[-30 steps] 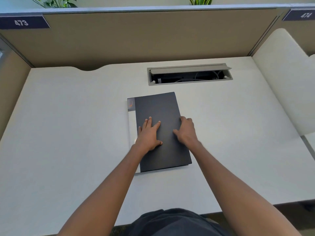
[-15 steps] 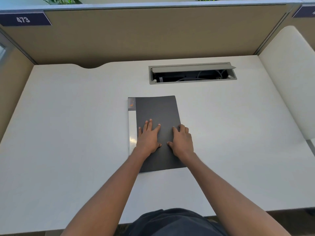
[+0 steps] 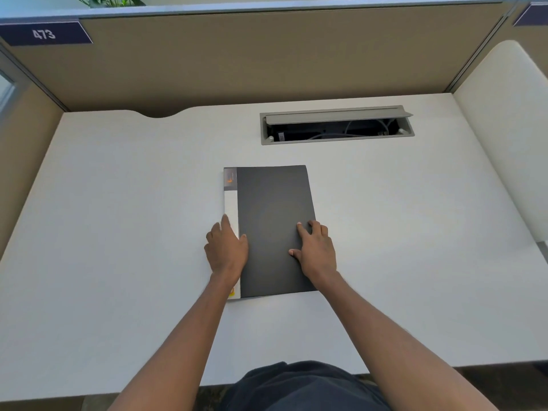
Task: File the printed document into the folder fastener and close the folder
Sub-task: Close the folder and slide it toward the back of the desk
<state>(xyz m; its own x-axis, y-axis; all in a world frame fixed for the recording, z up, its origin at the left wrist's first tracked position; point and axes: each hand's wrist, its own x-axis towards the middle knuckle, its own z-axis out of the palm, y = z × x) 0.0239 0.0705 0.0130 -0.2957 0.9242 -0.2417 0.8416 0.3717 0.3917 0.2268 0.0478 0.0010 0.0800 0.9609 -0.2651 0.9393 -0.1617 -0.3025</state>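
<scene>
Head view. White desk (image 3: 118, 232) inside a cubicle; tan partition (image 3: 252, 54) along the back, with a dark label (image 3: 44, 34) reading 473 at its upper left. Grey cable hatch (image 3: 336, 124) set into the desk near the back, its lid propped open, cords visible inside. Plant leaves (image 3: 109, 0) show above the partition at top left. A white curved panel (image 3: 504, 114) borders the desk on the right.

Folder (image 3: 272, 221) lies closed and flat at desk centre, dark cover up, long side running away from the person. Pale spine strip along its left edge, with a small grey and orange mark at the far end. No printed pages visible with the cover down.

Left hand (image 3: 226, 250) rests flat over the spine edge, near half of the folder, fingers together and extended, grasping nothing. Right hand (image 3: 315, 253) lies palm down on the cover near the right edge, fingers loosely spread, some reaching just past that edge; grasping nothing. Both forearms bare. Dark clothing at bottom centre.
</scene>
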